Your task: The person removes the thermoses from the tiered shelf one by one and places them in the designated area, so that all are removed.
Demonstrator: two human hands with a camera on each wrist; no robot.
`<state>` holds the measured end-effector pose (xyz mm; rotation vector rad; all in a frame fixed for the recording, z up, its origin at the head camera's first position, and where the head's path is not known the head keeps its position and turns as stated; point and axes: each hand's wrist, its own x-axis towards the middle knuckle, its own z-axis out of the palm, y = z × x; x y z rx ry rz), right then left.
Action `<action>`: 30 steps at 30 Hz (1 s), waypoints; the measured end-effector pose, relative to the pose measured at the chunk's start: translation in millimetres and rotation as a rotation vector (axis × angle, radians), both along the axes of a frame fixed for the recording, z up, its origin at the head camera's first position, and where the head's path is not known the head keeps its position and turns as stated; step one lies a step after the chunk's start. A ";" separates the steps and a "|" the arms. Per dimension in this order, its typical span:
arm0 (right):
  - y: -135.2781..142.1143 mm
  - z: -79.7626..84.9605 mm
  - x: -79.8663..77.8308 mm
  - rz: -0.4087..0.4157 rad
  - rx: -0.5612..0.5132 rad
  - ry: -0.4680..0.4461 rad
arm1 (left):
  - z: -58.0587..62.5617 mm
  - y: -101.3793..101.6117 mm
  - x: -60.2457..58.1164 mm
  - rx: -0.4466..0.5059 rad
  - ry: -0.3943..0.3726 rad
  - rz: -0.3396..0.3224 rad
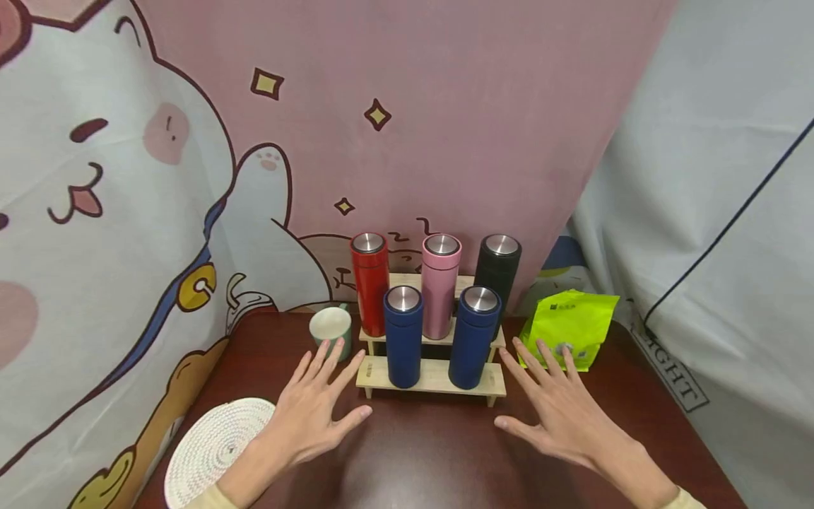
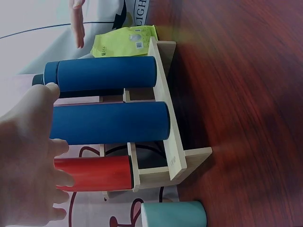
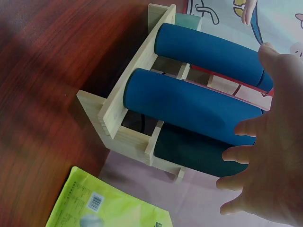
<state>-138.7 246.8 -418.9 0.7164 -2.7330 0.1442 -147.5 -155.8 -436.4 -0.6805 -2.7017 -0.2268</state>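
While the left hand [image 1: 318, 403] extends, fingers splayed wide, the right hand [image 1: 558, 404] mirrors it. I note two blue, silver-lidded cylindrical flasks [image 1: 403, 343] between.

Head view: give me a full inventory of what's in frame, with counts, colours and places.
Blue bottles: 2, navy, on the stand's front step
Red bottle: 1, red, second step, left
Pink bottle: 1, pink, second step, middle
Dark bottle: 1, near-black, second step, right
Wooden stand: 1, pale wood, on the table
Mug: 1, pale green, white inside, left of the stand
Bag: 1, yellow-green, right of the stand
Round mat: 1, off-white, near left
Table: 1, reddish brown, beneath the stand
Printed cloth: 1, pink and white, behind
Left hand: 1, bare, front left
Right hand: 1, bare, front right
Sleeves: 2, cream, bottom edge
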 end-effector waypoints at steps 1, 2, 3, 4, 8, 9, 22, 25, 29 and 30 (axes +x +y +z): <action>-0.1 -0.4 0.1 0.001 0.002 0.000 | -0.1 0.0 0.1 -0.002 -0.003 0.001; -0.1 -0.8 0.2 0.001 0.003 0.002 | -0.2 0.1 0.1 -0.005 -0.007 0.000; -0.1 -1.3 0.2 0.003 0.000 0.003 | -0.3 0.1 -0.1 -0.009 -0.006 0.001; -0.2 -1.9 0.2 0.004 -0.001 0.004 | -0.1 0.1 -0.2 -0.012 -0.011 0.002; -1.7 -3.5 -0.5 0.001 -0.010 -0.011 | 0.8 -0.3 -0.4 -0.020 -0.014 0.001; -2.0 -4.0 -0.8 -0.001 -0.011 -0.017 | 0.7 -0.4 -0.4 -0.019 -0.012 0.002; -1.3 -3.2 -8.2 -0.060 -0.030 -0.111 | -10.8 0.8 -4.8 0.006 -0.064 0.014; 0.8 0.7 -10.2 -0.072 -0.046 -0.127 | -14.8 0.4 -6.3 0.017 -0.078 0.022; 4.9 5.0 -14.7 -0.081 -0.057 -0.119 | -22.1 -0.2 -8.7 0.051 -0.105 0.040; 6.0 6.0 -16.2 -0.084 -0.060 -0.117 | -24.2 -0.1 -9.4 0.064 -0.115 0.045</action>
